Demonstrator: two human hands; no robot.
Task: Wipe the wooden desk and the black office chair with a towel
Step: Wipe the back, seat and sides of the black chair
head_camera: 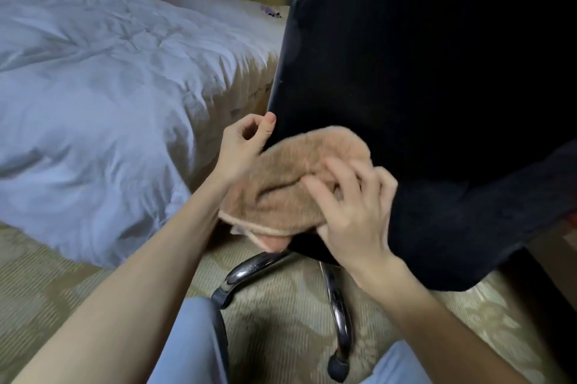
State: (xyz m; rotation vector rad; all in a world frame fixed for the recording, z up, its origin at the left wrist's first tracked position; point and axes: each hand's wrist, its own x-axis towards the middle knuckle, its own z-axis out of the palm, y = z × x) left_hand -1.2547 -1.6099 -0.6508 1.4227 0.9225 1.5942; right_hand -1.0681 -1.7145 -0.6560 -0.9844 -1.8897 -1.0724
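Observation:
The black office chair (421,71) fills the right half of the view, its tall backrest facing me and the seat edge low at the right. A tan, fluffy towel (299,183) is bunched against the lower back of the chair. My right hand (352,205) grips the towel's right side, fingers curled into the cloth. My left hand (245,143) holds the left edge of the backrest, thumb against the black surface and fingers hooked behind it. No wooden desk is in view.
A bed with a rumpled white duvet (93,87) stands close on the left. The chair's chrome base legs (338,315) and black casters spread over the patterned beige carpet (274,305). My knees in light trousers (193,343) are at the bottom.

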